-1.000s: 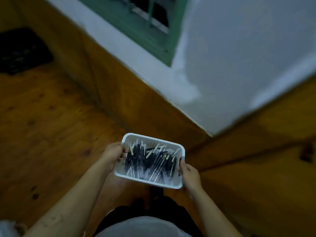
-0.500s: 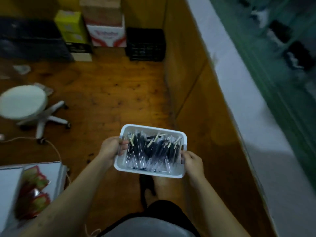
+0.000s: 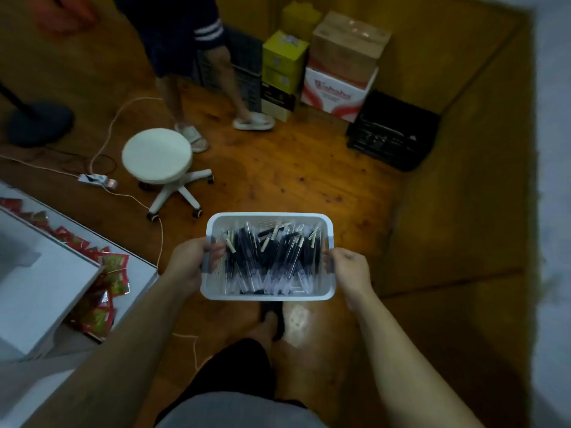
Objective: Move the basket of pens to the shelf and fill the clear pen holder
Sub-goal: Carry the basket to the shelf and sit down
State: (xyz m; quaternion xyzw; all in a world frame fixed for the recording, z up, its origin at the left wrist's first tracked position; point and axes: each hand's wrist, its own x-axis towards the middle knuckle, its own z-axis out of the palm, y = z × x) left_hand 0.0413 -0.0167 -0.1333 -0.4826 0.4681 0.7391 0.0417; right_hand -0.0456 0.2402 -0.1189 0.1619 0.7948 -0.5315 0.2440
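I carry a white plastic basket level in front of me, above the wooden floor. It is full of several dark pens in clear sleeves. My left hand grips the basket's left rim, thumb over the edge. My right hand grips the right rim. No clear pen holder is in view.
A white shelf unit with red packets stands at the lower left. A white rolling stool, a power strip with cables, stacked boxes, a black crate and another person's legs lie ahead. A wooden wall is on the right.
The view has swung left, away from the wall and window, bringing the stool, the boxes, another person and the shelf unit into sight. Both hands keep their grip on the basket.
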